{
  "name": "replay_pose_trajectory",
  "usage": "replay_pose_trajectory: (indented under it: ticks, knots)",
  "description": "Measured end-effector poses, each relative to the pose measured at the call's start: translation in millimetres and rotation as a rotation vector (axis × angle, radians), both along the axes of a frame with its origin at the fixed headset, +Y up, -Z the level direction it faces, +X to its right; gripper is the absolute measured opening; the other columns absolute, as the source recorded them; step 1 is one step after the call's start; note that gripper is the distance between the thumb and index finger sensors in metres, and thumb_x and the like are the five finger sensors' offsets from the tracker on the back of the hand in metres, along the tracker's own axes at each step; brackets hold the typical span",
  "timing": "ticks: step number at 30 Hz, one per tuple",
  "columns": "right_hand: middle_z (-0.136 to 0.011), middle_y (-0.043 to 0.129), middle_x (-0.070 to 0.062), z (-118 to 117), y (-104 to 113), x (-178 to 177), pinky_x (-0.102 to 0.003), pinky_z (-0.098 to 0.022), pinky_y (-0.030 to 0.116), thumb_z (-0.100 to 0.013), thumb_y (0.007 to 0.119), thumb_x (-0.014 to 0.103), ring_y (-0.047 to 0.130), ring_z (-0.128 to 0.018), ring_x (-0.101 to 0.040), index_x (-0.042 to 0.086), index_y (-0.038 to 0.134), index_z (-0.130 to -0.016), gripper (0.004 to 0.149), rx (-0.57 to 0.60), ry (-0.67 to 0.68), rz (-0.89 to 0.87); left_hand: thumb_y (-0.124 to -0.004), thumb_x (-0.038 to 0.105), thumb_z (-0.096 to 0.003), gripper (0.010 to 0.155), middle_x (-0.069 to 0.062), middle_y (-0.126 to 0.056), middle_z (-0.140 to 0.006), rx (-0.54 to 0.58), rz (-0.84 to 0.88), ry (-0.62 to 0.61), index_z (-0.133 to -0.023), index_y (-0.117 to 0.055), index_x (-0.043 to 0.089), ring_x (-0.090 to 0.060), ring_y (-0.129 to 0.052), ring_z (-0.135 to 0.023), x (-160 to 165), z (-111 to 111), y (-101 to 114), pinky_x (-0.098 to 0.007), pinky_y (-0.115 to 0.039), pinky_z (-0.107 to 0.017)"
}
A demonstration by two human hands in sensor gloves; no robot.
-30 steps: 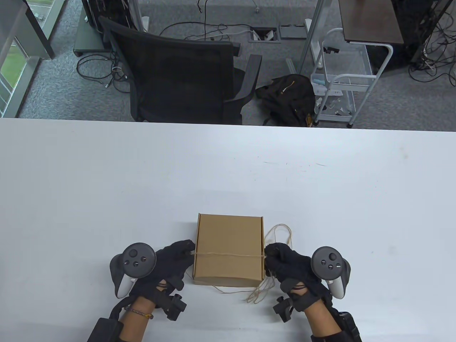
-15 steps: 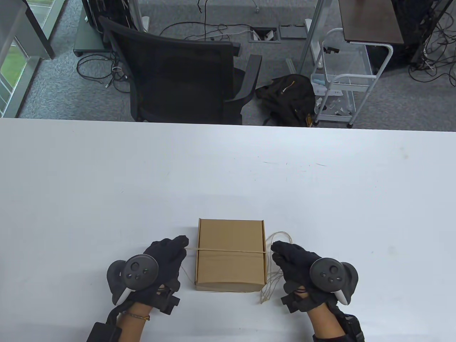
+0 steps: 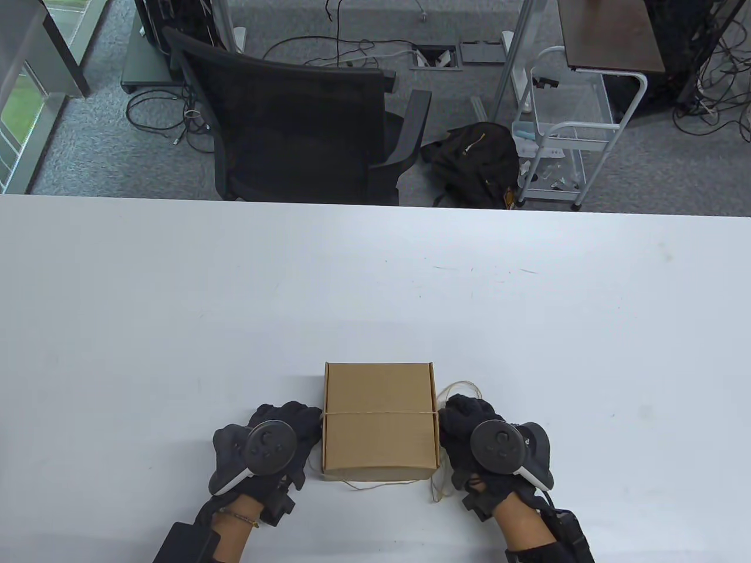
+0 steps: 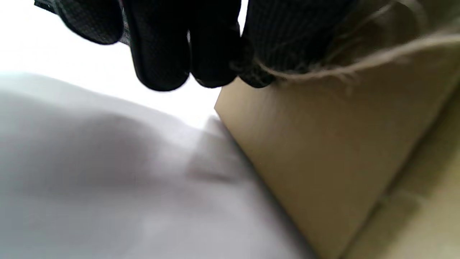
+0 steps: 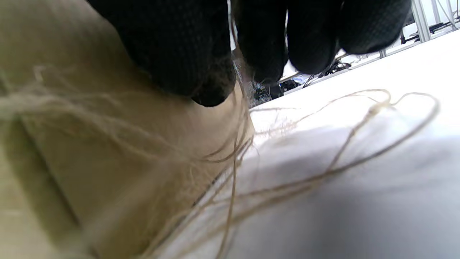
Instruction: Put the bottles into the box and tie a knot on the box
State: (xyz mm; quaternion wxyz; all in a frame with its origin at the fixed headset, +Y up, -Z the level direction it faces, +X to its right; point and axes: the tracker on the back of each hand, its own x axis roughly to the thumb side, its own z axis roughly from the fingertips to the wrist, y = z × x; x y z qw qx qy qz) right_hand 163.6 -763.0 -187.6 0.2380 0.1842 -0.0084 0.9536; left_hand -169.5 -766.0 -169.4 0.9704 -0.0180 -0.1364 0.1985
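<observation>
Across the lower two thirds of the table view runs the white table, its far edge meeting grey carpet where a black office chair stands pushed close, with a dark backpack and a white wire cart further right. Most of the tabletop lies bare to the left, right and beyond the work, which sits close to the near edge.

Near that edge, about midway across, the closed cardboard box rests flat with its lid down. A strand of twine crosses its top from side to side, and loose loops of it trail on the table off the right side and along the near side of the box.

Flanking the box, the left hand sits against its left wall and the right hand against its right wall. In the left wrist view the fingers are curled and pinch the twine at the box's upper edge. In the right wrist view the fingers are bunched against the box wall among the loose strands; whether they actually clamp the twine I cannot tell.
</observation>
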Motion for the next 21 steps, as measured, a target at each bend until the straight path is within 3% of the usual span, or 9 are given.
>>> replay_pose_trajectory:
  ticks: [4, 9, 12, 18, 21]
  knots:
    - [-0.103, 0.062, -0.027, -0.5, -5.6, -7.3, -0.070, -0.063, 0.050, -0.043, 0.087, 0.021, 0.049, -0.091, -0.058, 0.002, 0.091, -0.077, 0.039, -0.026, 0.035, 0.080, -0.089, 0.035, -0.0475, 0.047, -0.020, -0.075, -0.113, -0.048, -0.069, -0.054, -0.091, -0.089, 0.015, -0.056, -0.080, -0.098, 4.9, -0.1, -5.4, -0.075, -0.060, -0.068]
    - [-0.103, 0.062, -0.026, -2.4, -17.1, -18.4, -0.069, -0.065, 0.046, -0.042, 0.087, 0.018, 0.047, -0.092, -0.056, -0.001, 0.090, -0.076, 0.039, -0.085, 0.067, 0.176, -0.088, 0.032, -0.0479, 0.048, -0.019, -0.075, -0.113, -0.085, -0.087, -0.087, -0.090, -0.088, 0.010, -0.054, -0.074, -0.102, 9.5, -2.2, -12.6, -0.076, -0.054, -0.070]
    - [-0.102, 0.064, -0.025, -3.6, -16.7, -14.1, -0.068, -0.065, 0.045, -0.042, 0.086, 0.019, 0.050, -0.092, -0.054, -0.001, 0.089, -0.076, 0.040, -0.086, 0.068, 0.134, -0.089, 0.030, -0.0468, 0.047, -0.017, -0.077, -0.112, -0.069, -0.022, -0.093, -0.088, -0.089, 0.007, -0.052, -0.075, -0.102, 5.6, -2.4, -9.4, -0.076, -0.055, -0.070]
    - [-0.100, 0.069, -0.025, -6.7, -12.4, 12.0, -0.066, -0.065, 0.047, -0.043, 0.083, 0.018, 0.055, -0.091, -0.052, -0.003, 0.087, -0.077, 0.039, -0.207, 0.023, -0.313, -0.087, 0.030, -0.0470, 0.047, -0.018, -0.079, -0.110, -0.083, 0.321, -0.082, -0.086, -0.088, 0.003, -0.053, -0.076, -0.101, -11.7, -2.7, 3.9, -0.075, -0.058, -0.069]
    - [-0.097, 0.076, -0.024, -7.2, -9.5, 19.6, -0.064, -0.063, 0.056, -0.045, 0.080, 0.021, 0.065, -0.088, -0.050, -0.001, 0.083, -0.079, 0.040, -0.261, 0.038, -0.475, -0.086, 0.031, -0.0465, 0.047, -0.020, -0.076, -0.110, -0.117, 0.438, -0.075, -0.084, -0.087, 0.002, -0.056, -0.070, -0.103, -16.7, -2.5, 7.4, -0.075, -0.060, -0.068]
